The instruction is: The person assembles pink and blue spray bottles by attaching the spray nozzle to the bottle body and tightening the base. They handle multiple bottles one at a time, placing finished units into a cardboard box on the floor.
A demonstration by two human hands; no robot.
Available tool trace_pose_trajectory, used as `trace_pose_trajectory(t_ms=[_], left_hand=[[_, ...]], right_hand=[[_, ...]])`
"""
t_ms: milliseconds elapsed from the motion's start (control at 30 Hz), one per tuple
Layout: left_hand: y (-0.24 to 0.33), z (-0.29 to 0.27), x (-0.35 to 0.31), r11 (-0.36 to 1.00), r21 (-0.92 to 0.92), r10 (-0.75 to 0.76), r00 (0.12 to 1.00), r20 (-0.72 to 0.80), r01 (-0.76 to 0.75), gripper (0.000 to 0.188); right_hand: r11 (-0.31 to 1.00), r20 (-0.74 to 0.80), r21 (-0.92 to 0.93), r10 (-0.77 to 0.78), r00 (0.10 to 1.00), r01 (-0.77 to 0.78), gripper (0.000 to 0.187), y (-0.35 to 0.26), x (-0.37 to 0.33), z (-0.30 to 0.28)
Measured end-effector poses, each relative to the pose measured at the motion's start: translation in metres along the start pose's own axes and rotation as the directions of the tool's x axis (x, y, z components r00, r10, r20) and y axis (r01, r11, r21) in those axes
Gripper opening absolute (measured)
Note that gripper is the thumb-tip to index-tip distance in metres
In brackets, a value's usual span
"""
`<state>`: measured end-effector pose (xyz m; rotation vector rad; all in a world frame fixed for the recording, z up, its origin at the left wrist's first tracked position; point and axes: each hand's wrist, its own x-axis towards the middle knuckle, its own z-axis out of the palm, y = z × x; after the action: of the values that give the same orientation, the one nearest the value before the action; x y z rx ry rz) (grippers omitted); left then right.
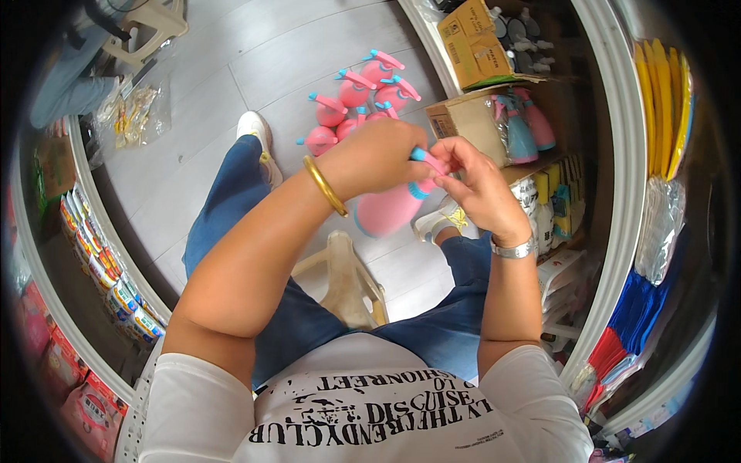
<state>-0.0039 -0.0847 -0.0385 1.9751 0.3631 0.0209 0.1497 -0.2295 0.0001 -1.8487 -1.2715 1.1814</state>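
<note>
A pink spray bottle point(391, 210) with a blue collar hangs tilted between my hands, above the floor in front of my knees. My left hand point(382, 157) is closed at its trigger head, with the blue tip showing past the fingers. My right hand point(480, 189) pinches the pink part of the head from the other side with thumb and fingers. Just beyond my left hand, several pink spray bottles point(356, 91) with blue-and-pink trigger heads stand grouped on the floor. My left palm and some of the fingers are hidden from view.
A beige plastic stool point(345, 274) is between my legs. On the right, shelves hold an open cardboard box point(471, 123) with blue and pink spray bottles point(521, 133). Packaged goods point(104, 258) line the left shelf. At far left lies a clear plastic bag point(139, 112) near another stool point(154, 29).
</note>
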Motion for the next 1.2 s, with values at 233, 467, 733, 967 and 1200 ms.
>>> trace_pose_trajectory(t_ms=[233,467,733,967,1200], left_hand=[[0.001,-0.018,0.002,0.985,-0.074,-0.159,0.984,-0.086,0.153,0.023],[0.009,-0.031,0.006,0.938,-0.081,-0.346,0.920,-0.185,0.337,0.033],[0.004,-0.015,0.017,0.923,-0.074,-0.385,0.918,-0.100,0.379,0.030],[-0.008,-0.001,0.024,0.916,-0.139,-0.392,0.914,-0.106,0.377,0.030],[-0.008,0.010,0.035,0.866,-0.227,-0.467,0.883,-0.046,0.446,0.029]], right_hand=[[0.984,-0.517,0.180,0.101,0.850,-0.007,0.037,0.063,-0.008,0.008],[0.611,-0.438,-0.578,0.327,0.838,-0.541,0.020,0.192,-0.032,0.008],[0.651,-0.477,-0.627,0.113,0.872,-0.428,0.008,0.189,-0.028,0.077],[0.704,-0.413,-0.566,0.208,0.887,-0.429,0.003,0.163,-0.027,0.067],[0.977,-0.637,-0.070,0.111,0.763,-0.200,0.050,0.126,-0.060,0.020]])
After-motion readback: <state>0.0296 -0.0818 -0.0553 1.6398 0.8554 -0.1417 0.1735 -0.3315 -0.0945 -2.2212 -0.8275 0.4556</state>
